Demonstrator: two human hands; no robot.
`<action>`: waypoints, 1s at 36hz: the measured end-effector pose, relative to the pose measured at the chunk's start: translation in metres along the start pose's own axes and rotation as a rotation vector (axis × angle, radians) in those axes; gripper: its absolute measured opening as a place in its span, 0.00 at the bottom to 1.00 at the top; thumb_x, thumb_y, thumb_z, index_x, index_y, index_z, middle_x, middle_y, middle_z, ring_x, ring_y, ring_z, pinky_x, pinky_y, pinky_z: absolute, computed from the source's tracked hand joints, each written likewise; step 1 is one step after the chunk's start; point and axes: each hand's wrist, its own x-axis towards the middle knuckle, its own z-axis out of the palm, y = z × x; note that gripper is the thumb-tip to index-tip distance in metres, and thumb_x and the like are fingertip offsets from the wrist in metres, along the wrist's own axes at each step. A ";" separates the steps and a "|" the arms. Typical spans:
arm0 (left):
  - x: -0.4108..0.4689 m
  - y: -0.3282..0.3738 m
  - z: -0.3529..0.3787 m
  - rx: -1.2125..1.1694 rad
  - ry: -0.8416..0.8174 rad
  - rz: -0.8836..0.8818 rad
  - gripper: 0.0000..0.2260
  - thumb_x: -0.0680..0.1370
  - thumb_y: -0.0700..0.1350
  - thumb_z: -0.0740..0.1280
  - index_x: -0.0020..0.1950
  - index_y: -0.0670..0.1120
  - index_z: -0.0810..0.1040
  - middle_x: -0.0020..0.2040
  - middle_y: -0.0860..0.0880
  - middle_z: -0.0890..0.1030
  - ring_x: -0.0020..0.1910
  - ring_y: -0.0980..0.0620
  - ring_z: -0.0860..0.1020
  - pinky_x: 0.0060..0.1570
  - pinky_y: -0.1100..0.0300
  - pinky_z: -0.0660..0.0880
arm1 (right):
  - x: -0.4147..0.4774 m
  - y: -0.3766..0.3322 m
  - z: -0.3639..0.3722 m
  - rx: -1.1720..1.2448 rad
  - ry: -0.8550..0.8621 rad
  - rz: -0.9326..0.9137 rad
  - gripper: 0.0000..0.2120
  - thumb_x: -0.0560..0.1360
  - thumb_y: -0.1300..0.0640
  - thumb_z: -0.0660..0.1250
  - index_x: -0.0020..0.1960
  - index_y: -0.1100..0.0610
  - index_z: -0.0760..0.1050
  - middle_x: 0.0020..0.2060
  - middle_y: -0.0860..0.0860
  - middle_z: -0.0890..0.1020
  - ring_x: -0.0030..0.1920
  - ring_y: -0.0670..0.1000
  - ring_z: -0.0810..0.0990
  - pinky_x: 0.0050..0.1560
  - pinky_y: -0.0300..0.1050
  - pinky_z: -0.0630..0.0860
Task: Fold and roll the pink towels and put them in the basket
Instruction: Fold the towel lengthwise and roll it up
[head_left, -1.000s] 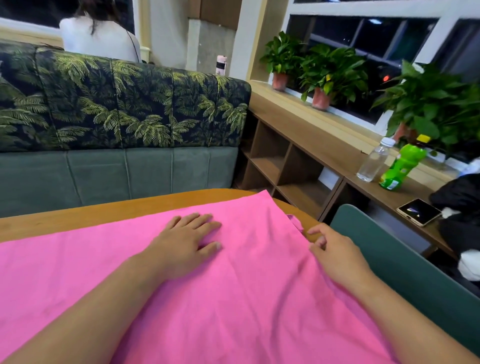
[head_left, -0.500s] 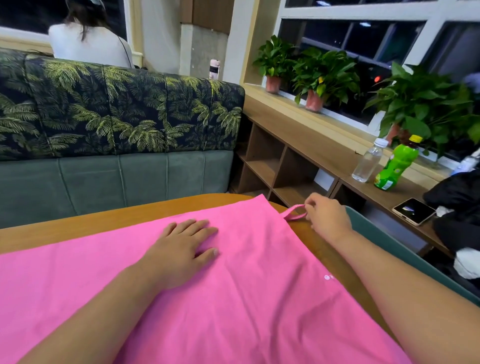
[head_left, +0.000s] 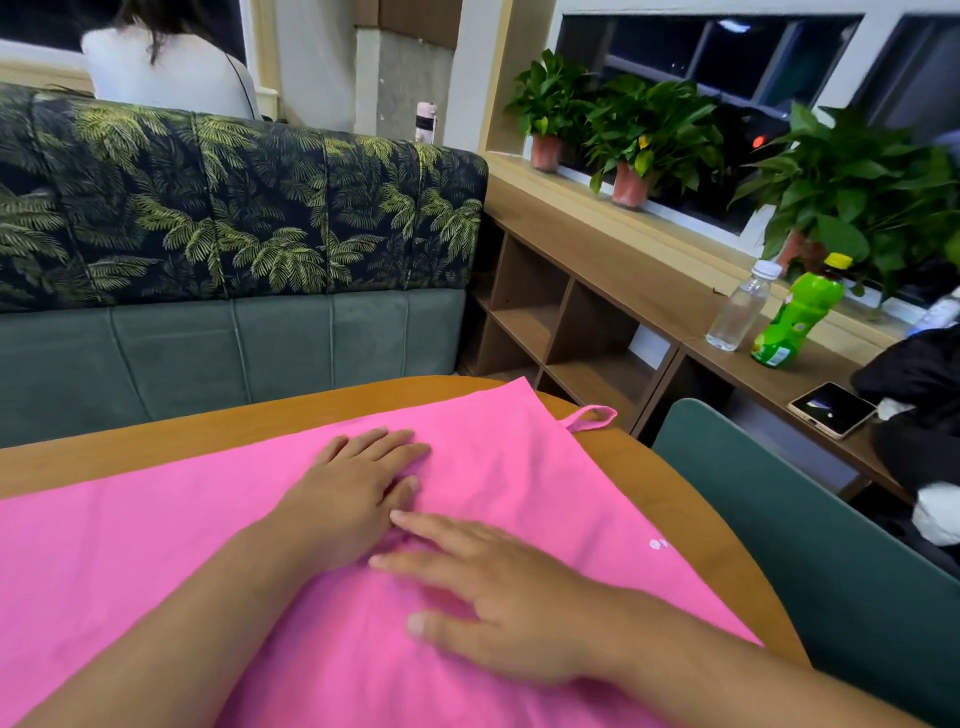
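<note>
A pink towel (head_left: 156, 545) lies spread flat over the wooden table (head_left: 156, 439). Its hanging loop (head_left: 592, 417) sticks out at the far right edge, and a small white logo shows near the right edge. My left hand (head_left: 353, 493) rests palm down on the towel's middle with fingers straight. My right hand (head_left: 498, 592) lies flat on the towel just below and to the right of it, fingers spread, fingertips almost touching the left hand. No basket is in view.
A green chair back (head_left: 831, 561) stands close to the table's right edge. Behind the table is a sofa (head_left: 234, 234) with a person beyond it. On the right shelf (head_left: 675, 312) are two bottles, a phone (head_left: 831, 410), dark clothing and potted plants.
My right hand has let go of the hanging loop at the towel's right edge and moved left onto the towel, now flat beside my left hand. The left hand stayed put.
</note>
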 end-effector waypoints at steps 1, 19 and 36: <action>0.000 -0.001 0.000 -0.006 0.003 0.000 0.34 0.77 0.68 0.37 0.81 0.63 0.59 0.83 0.62 0.56 0.82 0.57 0.52 0.79 0.52 0.49 | 0.000 0.003 0.005 -0.045 -0.035 0.011 0.27 0.85 0.39 0.58 0.82 0.34 0.55 0.84 0.39 0.47 0.82 0.39 0.42 0.79 0.40 0.37; 0.003 0.003 -0.002 0.017 -0.052 -0.047 0.31 0.79 0.65 0.41 0.83 0.62 0.54 0.84 0.61 0.51 0.83 0.57 0.47 0.81 0.52 0.44 | -0.024 0.108 -0.041 -0.341 0.127 0.568 0.29 0.85 0.35 0.48 0.84 0.40 0.51 0.84 0.41 0.51 0.83 0.45 0.48 0.81 0.48 0.42; 0.005 0.005 0.000 0.069 -0.057 -0.104 0.31 0.84 0.66 0.45 0.85 0.57 0.47 0.85 0.52 0.44 0.83 0.53 0.42 0.81 0.54 0.39 | 0.078 0.151 -0.054 -0.266 0.040 0.447 0.33 0.83 0.30 0.46 0.85 0.40 0.45 0.84 0.45 0.43 0.83 0.47 0.39 0.82 0.51 0.40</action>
